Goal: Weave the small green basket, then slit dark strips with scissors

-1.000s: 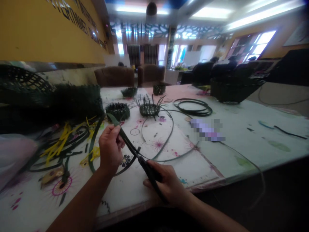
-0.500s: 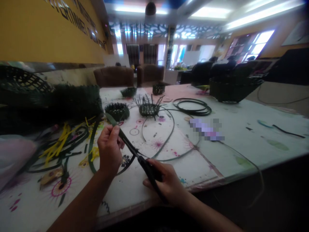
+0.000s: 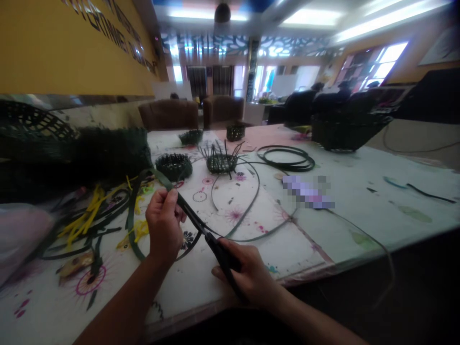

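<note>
Between its thumb and fingers my left hand (image 3: 165, 223) pinches a long dark green strip (image 3: 163, 178), which loops down to the table on the left. My right hand (image 3: 249, 270) is closed around the black handles of a pair of scissors (image 3: 219, 251). The scissor blades point up and left and lie along the strip just beyond my left fingers. Whether the blades are apart is hard to make out. Behind my hands stand a small green woven basket (image 3: 174, 166) and another small basket (image 3: 222, 163) with loose strip ends sticking up.
A coil of green strip (image 3: 286, 159) lies farther back, near a large dark basket (image 3: 348, 132). Yellow strips (image 3: 86, 211) and green scraps are heaped at left, beside a plastic bag (image 3: 23, 235). A blurred purple item (image 3: 307, 192) lies right of centre. Larger dark baskets (image 3: 104, 151) stand at far left.
Both hands keep nearly the same place and hold. The strip's loop on the left has shifted slightly left; the scissors have barely moved.
</note>
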`<state>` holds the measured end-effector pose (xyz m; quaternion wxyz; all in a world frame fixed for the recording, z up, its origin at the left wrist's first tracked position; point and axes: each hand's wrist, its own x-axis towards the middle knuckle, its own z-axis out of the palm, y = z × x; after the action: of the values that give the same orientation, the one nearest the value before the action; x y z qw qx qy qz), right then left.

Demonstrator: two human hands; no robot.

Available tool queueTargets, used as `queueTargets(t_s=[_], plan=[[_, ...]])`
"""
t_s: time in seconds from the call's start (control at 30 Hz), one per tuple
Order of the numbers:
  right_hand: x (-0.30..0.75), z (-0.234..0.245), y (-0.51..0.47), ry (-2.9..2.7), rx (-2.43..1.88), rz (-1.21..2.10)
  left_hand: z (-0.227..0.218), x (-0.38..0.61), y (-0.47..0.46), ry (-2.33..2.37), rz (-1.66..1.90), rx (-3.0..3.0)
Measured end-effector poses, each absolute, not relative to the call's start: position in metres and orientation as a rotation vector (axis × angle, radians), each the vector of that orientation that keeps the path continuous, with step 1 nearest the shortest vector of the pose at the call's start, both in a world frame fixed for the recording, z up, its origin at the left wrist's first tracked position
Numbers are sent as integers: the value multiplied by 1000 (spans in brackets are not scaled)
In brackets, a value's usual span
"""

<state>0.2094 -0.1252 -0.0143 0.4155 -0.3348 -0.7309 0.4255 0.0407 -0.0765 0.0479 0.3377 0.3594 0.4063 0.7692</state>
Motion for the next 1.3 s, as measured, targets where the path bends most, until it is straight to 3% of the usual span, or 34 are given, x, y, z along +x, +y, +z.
queueTargets(t_s=[1.3], plan=[[213, -24, -126, -1835, -861, 1086, 52, 25, -68, 1074, 1941, 964]])
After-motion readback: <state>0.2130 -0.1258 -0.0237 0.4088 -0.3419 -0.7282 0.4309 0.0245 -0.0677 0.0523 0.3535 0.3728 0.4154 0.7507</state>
